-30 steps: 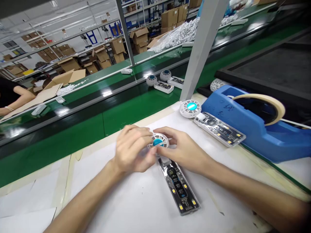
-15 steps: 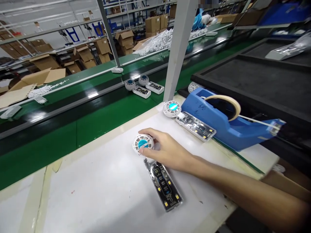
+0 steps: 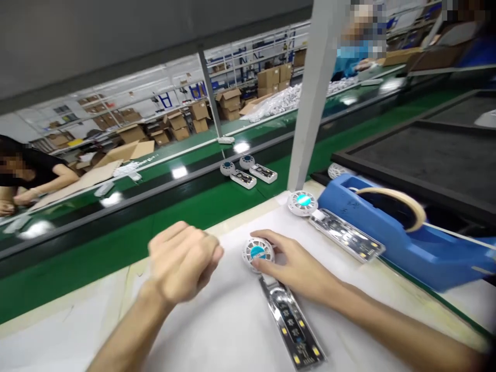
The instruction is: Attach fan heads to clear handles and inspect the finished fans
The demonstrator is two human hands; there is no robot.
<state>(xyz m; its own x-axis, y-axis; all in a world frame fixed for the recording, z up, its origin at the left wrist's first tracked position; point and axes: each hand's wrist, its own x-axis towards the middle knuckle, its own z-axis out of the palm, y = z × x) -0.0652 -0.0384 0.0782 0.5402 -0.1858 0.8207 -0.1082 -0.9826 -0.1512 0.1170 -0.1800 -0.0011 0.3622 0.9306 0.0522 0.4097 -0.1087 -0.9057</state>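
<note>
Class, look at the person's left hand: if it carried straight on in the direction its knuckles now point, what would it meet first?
The left hand, loosely curled, points right toward the round white fan head that the right hand steadies. It would probably reach that fan head first; only bare white work surface lies between, though depth is hard to judge.

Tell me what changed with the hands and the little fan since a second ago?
The left hand let go of the small fan, left the view, and is back now, loosely curled in the air to the fan's left, touching nothing. The right hand stayed on the fan's round head the whole time. The second fan and the blue tape dispenser lie where they did.
</note>
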